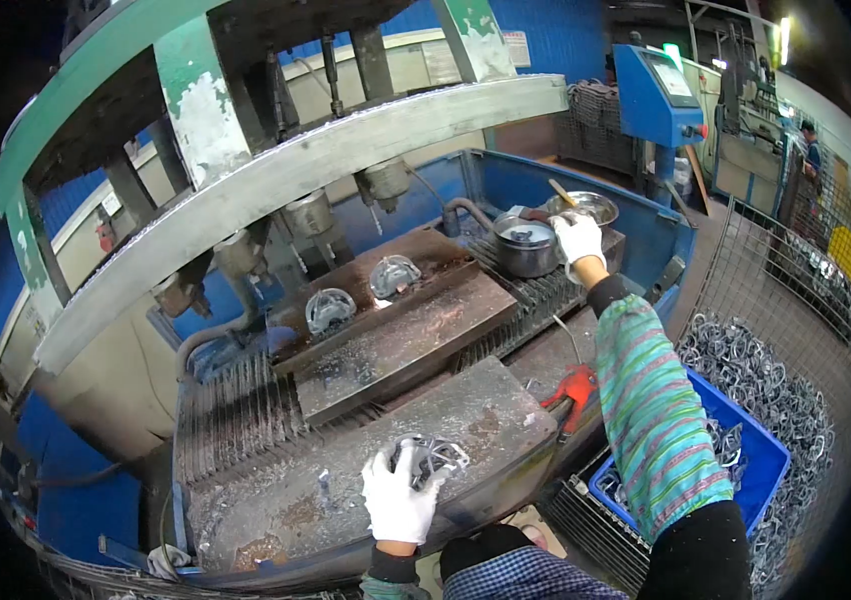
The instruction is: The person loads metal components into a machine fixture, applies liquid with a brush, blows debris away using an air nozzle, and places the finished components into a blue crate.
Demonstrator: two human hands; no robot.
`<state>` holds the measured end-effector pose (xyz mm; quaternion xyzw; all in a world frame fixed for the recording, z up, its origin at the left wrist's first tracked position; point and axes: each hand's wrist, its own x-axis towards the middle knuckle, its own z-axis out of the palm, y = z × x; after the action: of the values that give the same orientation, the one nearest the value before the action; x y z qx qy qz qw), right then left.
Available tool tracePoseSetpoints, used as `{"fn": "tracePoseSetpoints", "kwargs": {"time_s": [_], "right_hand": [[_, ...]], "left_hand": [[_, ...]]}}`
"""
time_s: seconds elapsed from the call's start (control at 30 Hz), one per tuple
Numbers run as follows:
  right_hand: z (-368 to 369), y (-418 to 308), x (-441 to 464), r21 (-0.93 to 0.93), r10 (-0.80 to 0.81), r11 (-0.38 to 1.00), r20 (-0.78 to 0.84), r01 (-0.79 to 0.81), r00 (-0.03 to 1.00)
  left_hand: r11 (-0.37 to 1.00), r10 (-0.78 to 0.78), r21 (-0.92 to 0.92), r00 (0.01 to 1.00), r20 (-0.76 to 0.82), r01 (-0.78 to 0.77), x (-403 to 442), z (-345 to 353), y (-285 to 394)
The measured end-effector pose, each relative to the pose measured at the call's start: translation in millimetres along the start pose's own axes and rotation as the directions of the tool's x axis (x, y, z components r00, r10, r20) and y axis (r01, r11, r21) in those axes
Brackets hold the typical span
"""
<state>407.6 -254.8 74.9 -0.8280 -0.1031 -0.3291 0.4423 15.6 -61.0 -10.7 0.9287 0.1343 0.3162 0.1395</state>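
Observation:
My left hand, in a white glove, is closed round some grey metal parts at the front of the steel table. My right hand, also gloved in white, reaches to the metal bowl at the back right. Its fingers are bent round the lower end of a wooden-looking handle that slants up out of the bowl. Beside it stands a metal pot with liquid and a dark object inside. Two curved metal parts rest on the fixture under the drill heads.
A green and grey machine frame spans the upper left. Red-handled pliers lie at the table's right edge. A blue crate and a wire cage of metal parts stand at the right. A person is far back.

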Motion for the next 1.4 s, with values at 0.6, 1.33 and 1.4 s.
{"fn": "tracePoseSetpoints", "kwargs": {"time_s": [0.6,1.33,1.4], "right_hand": [[-40,83,-268,0.118,0.412,0.903,0.04,-0.414,0.91],[-168,-76,-282,0.077,-0.157,0.971,0.921,0.228,0.357],[-164,-75,-283,0.082,-0.163,0.969,0.921,0.232,0.353]], "left_hand": [[0.998,-0.068,-0.003,0.997,0.036,0.069,1,4,-3],[0.996,-0.048,-0.064,0.99,0.132,0.057,5,-3,-7],[0.996,-0.045,-0.07,0.99,0.133,0.055,5,-3,-7]]}}
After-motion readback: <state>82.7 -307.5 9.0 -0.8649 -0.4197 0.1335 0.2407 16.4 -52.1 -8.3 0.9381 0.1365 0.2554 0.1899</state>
